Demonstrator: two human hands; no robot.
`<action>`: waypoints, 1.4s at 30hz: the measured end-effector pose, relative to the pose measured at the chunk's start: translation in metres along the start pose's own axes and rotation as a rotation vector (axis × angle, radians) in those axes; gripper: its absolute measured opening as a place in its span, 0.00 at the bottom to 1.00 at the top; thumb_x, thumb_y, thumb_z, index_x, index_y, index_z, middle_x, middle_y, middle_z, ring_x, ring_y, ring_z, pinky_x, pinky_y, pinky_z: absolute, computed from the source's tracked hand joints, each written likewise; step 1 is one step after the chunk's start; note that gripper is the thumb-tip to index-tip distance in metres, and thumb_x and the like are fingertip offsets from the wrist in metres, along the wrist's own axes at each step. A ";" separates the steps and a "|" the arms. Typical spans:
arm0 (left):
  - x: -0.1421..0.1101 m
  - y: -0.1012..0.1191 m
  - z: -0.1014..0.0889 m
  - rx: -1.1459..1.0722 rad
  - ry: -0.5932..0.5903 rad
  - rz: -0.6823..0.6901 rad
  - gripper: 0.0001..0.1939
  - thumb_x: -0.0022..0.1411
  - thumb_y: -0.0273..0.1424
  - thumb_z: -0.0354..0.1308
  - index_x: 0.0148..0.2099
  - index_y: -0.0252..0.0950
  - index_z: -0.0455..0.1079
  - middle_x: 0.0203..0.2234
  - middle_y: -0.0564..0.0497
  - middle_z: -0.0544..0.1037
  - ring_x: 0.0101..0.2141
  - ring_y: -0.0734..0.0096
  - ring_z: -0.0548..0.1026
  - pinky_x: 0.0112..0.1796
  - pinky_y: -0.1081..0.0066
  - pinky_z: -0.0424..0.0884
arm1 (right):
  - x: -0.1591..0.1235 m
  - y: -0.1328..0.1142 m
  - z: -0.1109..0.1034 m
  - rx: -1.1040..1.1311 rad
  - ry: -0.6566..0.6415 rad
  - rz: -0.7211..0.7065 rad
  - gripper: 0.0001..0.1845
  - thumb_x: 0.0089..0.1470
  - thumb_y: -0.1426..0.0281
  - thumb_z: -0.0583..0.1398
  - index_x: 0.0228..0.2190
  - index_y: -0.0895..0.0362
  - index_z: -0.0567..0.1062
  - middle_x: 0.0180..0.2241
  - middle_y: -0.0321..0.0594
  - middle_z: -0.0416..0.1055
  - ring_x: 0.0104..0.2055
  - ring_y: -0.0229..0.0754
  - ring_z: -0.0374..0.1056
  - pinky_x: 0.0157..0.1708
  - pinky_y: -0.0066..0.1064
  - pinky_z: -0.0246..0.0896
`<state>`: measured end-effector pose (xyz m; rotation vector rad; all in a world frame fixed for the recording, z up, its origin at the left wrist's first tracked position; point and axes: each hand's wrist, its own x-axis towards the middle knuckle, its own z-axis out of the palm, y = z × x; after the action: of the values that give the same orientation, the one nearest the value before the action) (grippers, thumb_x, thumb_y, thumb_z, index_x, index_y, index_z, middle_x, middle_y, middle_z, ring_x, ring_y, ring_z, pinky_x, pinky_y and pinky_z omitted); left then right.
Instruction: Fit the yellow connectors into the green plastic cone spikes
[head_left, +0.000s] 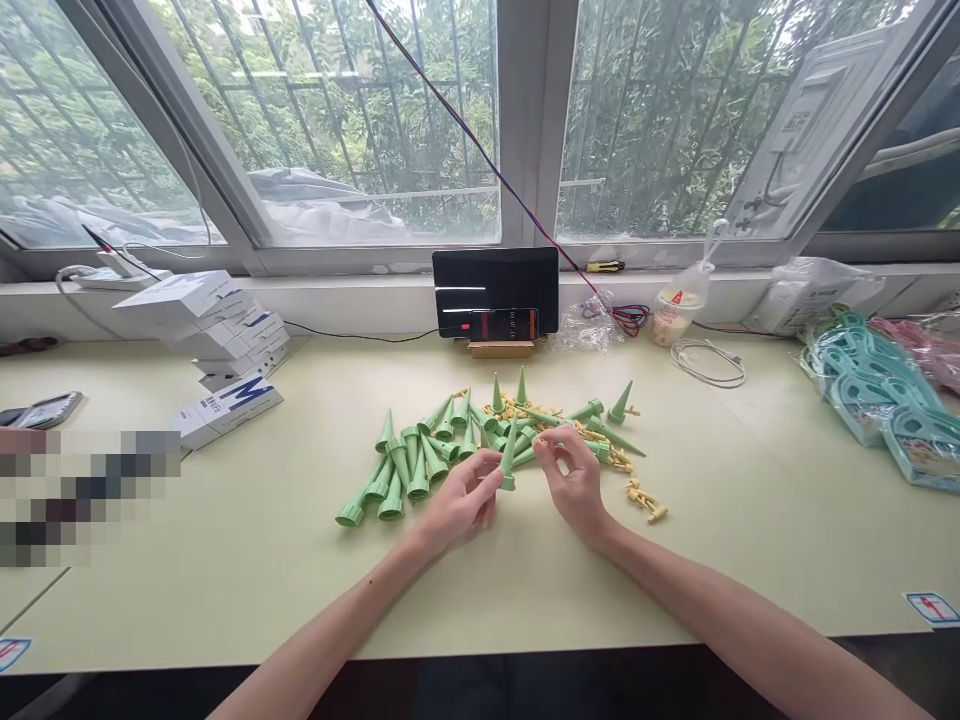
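My left hand (466,498) grips a green plastic cone spike (509,455), held upright with its point up and its ribbed collar at the bottom. To the right, my right hand (574,482) is closed in a pinch around a small yellow plastic piece (541,441), mostly hidden by the fingers. A pile of similar green cones (405,462) lies left of and behind my hands, with a few standing on their collars. Small yellow pieces (521,408) are scattered among the cones, and a few yellow valve-like parts (645,500) lie to the right of my right hand.
A tablet (495,285) with a phone leans at the back. White boxes (232,335) are stacked at left. A bagged drink cup (675,310), a coiled white cable (706,362) and packs of turquoise plastic items (877,385) are at right. The table's front edge runs below my forearms.
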<state>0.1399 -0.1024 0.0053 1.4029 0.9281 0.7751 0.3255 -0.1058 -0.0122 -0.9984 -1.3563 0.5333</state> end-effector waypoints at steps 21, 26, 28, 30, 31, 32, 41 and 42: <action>0.001 0.000 0.001 -0.062 0.027 0.065 0.21 0.63 0.46 0.60 0.46 0.35 0.64 0.25 0.56 0.72 0.14 0.84 0.61 0.16 0.78 0.56 | -0.012 -0.006 0.003 0.051 -0.170 0.072 0.08 0.61 0.65 0.60 0.34 0.56 0.70 0.29 0.37 0.71 0.30 0.39 0.72 0.31 0.32 0.73; 0.000 0.002 0.002 -0.085 0.026 0.077 0.21 0.62 0.46 0.62 0.45 0.36 0.62 0.26 0.57 0.70 0.15 0.84 0.61 0.16 0.79 0.56 | -0.012 -0.005 0.004 0.080 -0.171 0.077 0.08 0.61 0.64 0.61 0.34 0.56 0.71 0.30 0.38 0.72 0.31 0.40 0.72 0.32 0.32 0.72; -0.001 0.002 0.002 -0.083 0.031 0.074 0.21 0.62 0.45 0.62 0.45 0.36 0.62 0.26 0.58 0.69 0.15 0.84 0.62 0.16 0.79 0.57 | -0.012 -0.005 0.004 0.084 -0.169 0.075 0.08 0.61 0.65 0.61 0.34 0.56 0.71 0.29 0.38 0.73 0.30 0.40 0.72 0.31 0.32 0.71; -0.001 0.002 0.002 -0.079 0.037 0.074 0.20 0.62 0.45 0.62 0.45 0.36 0.62 0.26 0.58 0.68 0.15 0.85 0.62 0.16 0.79 0.57 | -0.012 -0.005 0.004 0.086 -0.168 0.065 0.07 0.61 0.65 0.62 0.34 0.56 0.71 0.29 0.38 0.73 0.29 0.39 0.71 0.30 0.31 0.71; -0.001 0.002 0.002 -0.079 0.039 0.076 0.20 0.62 0.45 0.62 0.45 0.36 0.62 0.26 0.58 0.68 0.15 0.85 0.61 0.16 0.79 0.57 | -0.012 -0.005 0.004 0.089 -0.168 0.056 0.07 0.61 0.66 0.62 0.34 0.56 0.71 0.29 0.38 0.73 0.29 0.39 0.71 0.29 0.31 0.70; -0.001 0.002 0.002 -0.079 0.041 0.078 0.20 0.62 0.45 0.62 0.45 0.36 0.62 0.26 0.59 0.68 0.15 0.85 0.61 0.16 0.79 0.57 | -0.011 -0.005 0.004 0.093 -0.170 0.047 0.06 0.61 0.66 0.62 0.35 0.56 0.71 0.29 0.38 0.73 0.29 0.39 0.70 0.29 0.30 0.70; -0.001 0.003 0.000 -0.025 0.030 0.123 0.17 0.64 0.44 0.61 0.41 0.35 0.66 0.20 0.60 0.64 0.16 0.84 0.60 0.18 0.79 0.58 | -0.012 0.000 0.005 0.082 -0.217 0.022 0.12 0.62 0.67 0.61 0.46 0.56 0.77 0.33 0.42 0.77 0.29 0.39 0.71 0.30 0.32 0.72; -0.002 0.002 -0.001 -0.014 0.031 0.126 0.16 0.64 0.44 0.60 0.41 0.35 0.66 0.18 0.60 0.63 0.16 0.83 0.60 0.18 0.79 0.59 | -0.012 0.000 0.005 0.084 -0.217 0.018 0.12 0.62 0.67 0.61 0.46 0.56 0.77 0.34 0.42 0.78 0.29 0.39 0.71 0.30 0.32 0.73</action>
<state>0.1388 -0.1034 0.0075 1.4504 0.8629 0.8987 0.3189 -0.1145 -0.0193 -0.9046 -1.5049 0.7229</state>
